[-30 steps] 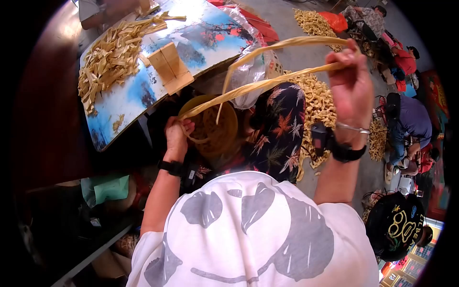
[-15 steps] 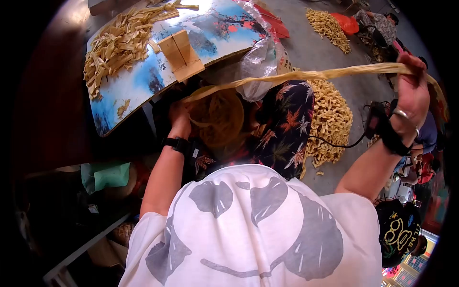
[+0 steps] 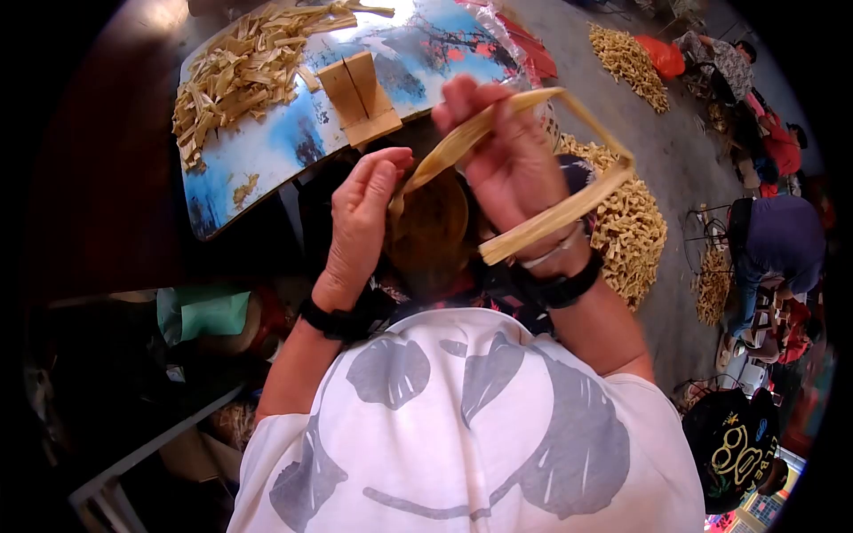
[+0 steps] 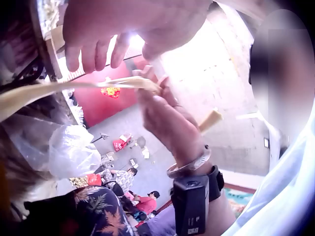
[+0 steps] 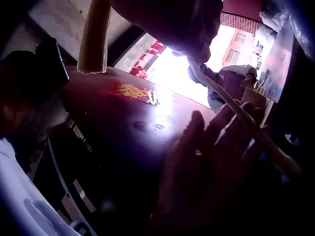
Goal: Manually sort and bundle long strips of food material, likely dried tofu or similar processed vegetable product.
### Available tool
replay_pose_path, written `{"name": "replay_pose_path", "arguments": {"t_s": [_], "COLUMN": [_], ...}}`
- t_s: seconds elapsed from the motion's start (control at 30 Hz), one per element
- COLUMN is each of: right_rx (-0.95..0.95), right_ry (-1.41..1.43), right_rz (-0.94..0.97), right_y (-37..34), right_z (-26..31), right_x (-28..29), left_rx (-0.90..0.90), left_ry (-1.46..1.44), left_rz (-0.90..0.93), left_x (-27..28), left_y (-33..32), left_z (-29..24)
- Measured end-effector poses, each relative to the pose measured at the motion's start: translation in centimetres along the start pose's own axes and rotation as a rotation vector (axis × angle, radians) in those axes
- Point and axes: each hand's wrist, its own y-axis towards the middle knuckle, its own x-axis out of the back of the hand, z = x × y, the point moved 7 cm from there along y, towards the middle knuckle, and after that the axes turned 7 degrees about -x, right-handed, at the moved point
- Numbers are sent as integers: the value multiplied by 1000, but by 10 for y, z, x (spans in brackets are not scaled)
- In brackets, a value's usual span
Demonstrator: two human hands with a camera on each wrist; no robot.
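Note:
A long pale-yellow strip (image 3: 458, 147) runs through my right hand (image 3: 515, 164), pinched between thumb and fingers; its far part bends sharply beyond the hand and ends in front of the right wrist. My left hand (image 3: 355, 222) is beside the strip's lower end, its fingers loosely extended. In the left wrist view, the strip (image 4: 54, 88) passes below the relaxed fingers of my left hand (image 4: 133, 29). From the right wrist, the strip (image 5: 231, 101) crosses near the spread left fingers. A yellowish round container (image 3: 449, 213) sits below both hands, its contents hard to make out.
The painted table (image 3: 213, 191) bears a heap of flat yellow pieces (image 3: 240, 80) and a wooden block (image 3: 360, 102) with a slot. Piles of short yellow pieces (image 3: 626, 226) lie on the floor. Several people sit at the right. A green bag (image 3: 213, 311) is at lower left.
My right hand has come back from far right to beside the left, and the strip, stretched out before, is now bent. My left hand has risen from over the container.

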Motion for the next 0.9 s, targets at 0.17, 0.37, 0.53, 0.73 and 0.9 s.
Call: {"name": "replay_pose_path", "arguments": {"t_s": [0.17, 0.37, 0.53, 0.73, 0.9], "right_rx": [-253, -72, -122, 38, 215], "right_ry": [-172, -303, -556, -872, -1116], "right_rz": [-213, -319, -537, -445, -344], "right_y": [-12, -10, -16, -12, -23], "right_z": [-66, -36, 29, 63, 17], "right_x": [51, 72, 110, 83, 57], "left_rx": [-138, 204, 230, -331, 504], "left_ry": [54, 23, 100, 759, 170], "left_rz": [39, -29, -117, -137, -71], "left_x": [-26, -5, 30, 29, 16], "left_y": [1, -15, -20, 2, -4], "left_z": [-2, 54, 84, 89, 114]}}
